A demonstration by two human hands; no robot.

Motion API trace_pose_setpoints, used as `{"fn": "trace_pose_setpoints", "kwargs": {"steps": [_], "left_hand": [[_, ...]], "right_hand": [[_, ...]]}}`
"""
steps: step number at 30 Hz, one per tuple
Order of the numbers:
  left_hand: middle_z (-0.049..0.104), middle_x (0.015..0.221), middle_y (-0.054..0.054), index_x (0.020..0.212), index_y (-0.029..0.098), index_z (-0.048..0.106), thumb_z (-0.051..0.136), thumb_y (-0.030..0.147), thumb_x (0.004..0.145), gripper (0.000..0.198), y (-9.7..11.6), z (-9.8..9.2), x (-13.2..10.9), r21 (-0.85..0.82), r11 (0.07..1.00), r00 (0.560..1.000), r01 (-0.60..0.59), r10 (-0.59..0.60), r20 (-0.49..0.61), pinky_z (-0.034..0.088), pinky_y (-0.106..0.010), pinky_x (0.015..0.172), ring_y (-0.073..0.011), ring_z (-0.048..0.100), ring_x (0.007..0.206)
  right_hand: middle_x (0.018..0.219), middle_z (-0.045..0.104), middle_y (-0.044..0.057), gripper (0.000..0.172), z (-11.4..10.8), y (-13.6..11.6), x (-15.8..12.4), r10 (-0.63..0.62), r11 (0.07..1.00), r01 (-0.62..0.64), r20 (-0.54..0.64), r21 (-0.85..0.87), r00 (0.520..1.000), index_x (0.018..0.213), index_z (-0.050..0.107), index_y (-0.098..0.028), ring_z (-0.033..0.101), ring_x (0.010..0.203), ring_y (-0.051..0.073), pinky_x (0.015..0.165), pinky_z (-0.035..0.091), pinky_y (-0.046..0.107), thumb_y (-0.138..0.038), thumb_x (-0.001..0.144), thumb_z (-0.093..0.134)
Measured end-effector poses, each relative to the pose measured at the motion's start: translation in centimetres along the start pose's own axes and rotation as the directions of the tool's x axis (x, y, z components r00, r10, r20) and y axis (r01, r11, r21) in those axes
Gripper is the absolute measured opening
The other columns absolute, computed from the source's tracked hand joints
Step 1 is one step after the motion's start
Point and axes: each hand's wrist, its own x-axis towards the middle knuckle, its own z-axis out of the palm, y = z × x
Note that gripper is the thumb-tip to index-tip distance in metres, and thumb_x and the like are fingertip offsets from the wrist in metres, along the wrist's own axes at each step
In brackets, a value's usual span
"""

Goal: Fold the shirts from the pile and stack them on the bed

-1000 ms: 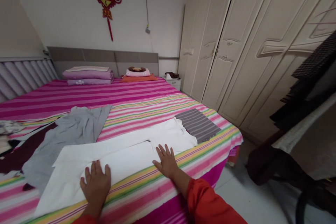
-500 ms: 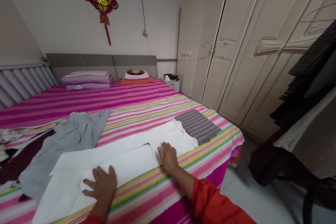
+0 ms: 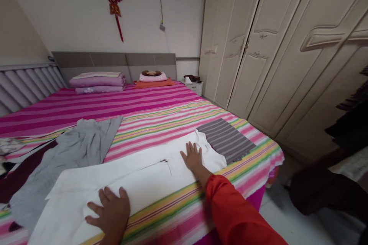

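A long white garment (image 3: 135,178), folded lengthwise, lies flat across the near side of the bed, its neckline end to the right. On its lower left part rests my left hand (image 3: 112,210), palm down with the fingers spread. Farther right, my right hand (image 3: 193,157) presses flat on the garment below the neckline, fingers apart. Just beyond that end is a grey striped folded cloth (image 3: 225,138). A crumpled light grey garment (image 3: 77,149) lies to the left, overlapping a dark maroon one (image 3: 23,176).
The bed carries a striped cover (image 3: 161,122). Folded purple bedding (image 3: 97,82) and a pink pillow (image 3: 153,77) sit by the headboard (image 3: 149,61). A cream wardrobe (image 3: 258,65) stands at right, near dark hanging clothes (image 3: 353,122). A small nightstand (image 3: 197,87) is in the far corner.
My right hand has slid right and farther up the white garment, toward its neckline. My left hand stays in about the same place on the cloth. The view has shifted slightly.
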Motion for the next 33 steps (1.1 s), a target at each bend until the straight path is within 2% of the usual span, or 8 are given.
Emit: {"fn": "trace_pose_setpoints", "kwargs": {"steps": [3, 8, 13, 18, 24, 27, 31, 33], "left_hand": [[0.033, 0.154, -0.023, 0.15, 0.011, 0.03, 0.04, 0.044, 0.086, 0.072, 0.7, -0.7, 0.0, -0.005, 0.994, 0.985, 0.107, -0.106, -0.139, 0.02, -0.079, 0.1, -0.0513, 0.014, 0.143], [0.041, 0.151, -0.019, 0.147, 0.01, 0.036, 0.035, 0.041, 0.089, 0.066, 2.0, -1.6, 0.0, -0.031, 0.988, 0.973, 0.151, -0.154, -0.172, 0.02, -0.073, 0.107, -0.0459, 0.018, 0.144], [0.038, 0.152, -0.02, 0.149, 0.008, 0.03, 0.036, 0.036, 0.09, 0.066, 2.7, -1.9, -0.6, -0.018, 0.993, 0.961, 0.12, -0.121, -0.248, 0.02, -0.073, 0.107, -0.0443, 0.016, 0.145], [0.043, 0.149, -0.022, 0.143, 0.001, 0.04, 0.034, 0.038, 0.093, 0.063, 2.4, -1.7, -0.5, -0.002, 0.994, 0.964, 0.113, -0.11, -0.241, 0.02, -0.07, 0.11, -0.0449, 0.019, 0.144], [0.041, 0.15, -0.019, 0.144, 0.004, 0.042, 0.031, 0.037, 0.094, 0.06, 2.4, -2.0, -0.5, 0.044, 0.987, 0.972, 0.154, -0.143, -0.186, 0.019, -0.066, 0.112, -0.0427, 0.02, 0.144], [0.041, 0.151, -0.018, 0.143, 0.007, 0.044, 0.037, 0.038, 0.092, 0.06, 2.0, -2.7, -0.5, 0.069, 0.987, 0.986, 0.147, -0.142, -0.083, 0.021, -0.063, 0.112, -0.0416, 0.022, 0.144], [0.044, 0.15, -0.015, 0.138, 0.013, 0.051, 0.044, 0.037, 0.09, 0.055, -0.7, -5.1, 0.7, 0.064, 0.998, 0.995, 0.017, -0.023, 0.1, 0.027, -0.053, 0.113, -0.0341, 0.032, 0.142], [0.044, 0.15, -0.015, 0.139, 0.014, 0.05, 0.044, 0.034, 0.089, 0.054, -2.8, -7.0, 2.1, 0.036, 0.999, 0.997, -0.039, 0.036, 0.068, 0.029, -0.048, 0.113, -0.0298, 0.034, 0.141]], "right_hand": [[0.162, 0.016, 0.007, 0.069, -0.4, 1.6, 0.8, 0.071, 0.996, -0.072, -0.016, -0.051, 0.997, 0.155, 0.022, -0.019, 0.01, 0.15, 0.025, 0.118, 0.006, 0.052, -0.057, 0.097, 0.018], [0.161, 0.019, 0.012, 0.068, -0.7, 2.9, 0.5, 0.166, 0.98, -0.173, -0.071, -0.097, 0.984, 0.153, 0.024, -0.008, 0.017, 0.148, 0.025, 0.119, 0.012, 0.04, -0.048, 0.098, 0.023], [0.158, 0.026, 0.014, 0.065, -0.6, 3.2, -2.1, 0.178, 0.974, -0.192, -0.116, -0.119, 0.977, 0.151, 0.029, -0.005, 0.021, 0.147, 0.026, 0.119, 0.011, 0.047, -0.041, 0.098, 0.02], [0.158, 0.029, 0.014, 0.062, 0.3, 3.6, -5.9, 0.157, 0.976, -0.178, -0.167, -0.121, 0.973, 0.15, 0.033, -0.005, 0.023, 0.146, 0.027, 0.118, 0.015, 0.048, -0.038, 0.098, 0.023], [0.158, 0.027, 0.017, 0.063, 1.3, 3.0, -9.4, 0.225, 0.974, -0.225, -0.158, 0.015, 0.962, 0.15, 0.031, -0.006, 0.023, 0.145, 0.03, 0.113, 0.021, 0.056, -0.037, 0.097, 0.019], [0.158, 0.027, 0.017, 0.063, 1.3, 2.6, -10.3, 0.264, 0.963, -0.253, -0.155, 0.089, 0.952, 0.15, 0.031, -0.008, 0.024, 0.144, 0.032, 0.111, 0.023, 0.06, -0.038, 0.097, 0.019], [0.157, 0.029, 0.019, 0.063, 1.3, 2.2, -10.7, 0.236, 0.969, -0.216, -0.195, 0.116, 0.952, 0.149, 0.032, -0.006, 0.025, 0.143, 0.034, 0.11, 0.024, 0.061, -0.038, 0.096, 0.021], [0.156, 0.03, 0.021, 0.063, 1.2, 1.9, -10.8, 0.234, 0.97, -0.212, -0.215, 0.122, 0.948, 0.148, 0.033, -0.004, 0.024, 0.143, 0.034, 0.11, 0.024, 0.061, -0.037, 0.096, 0.022]]}}
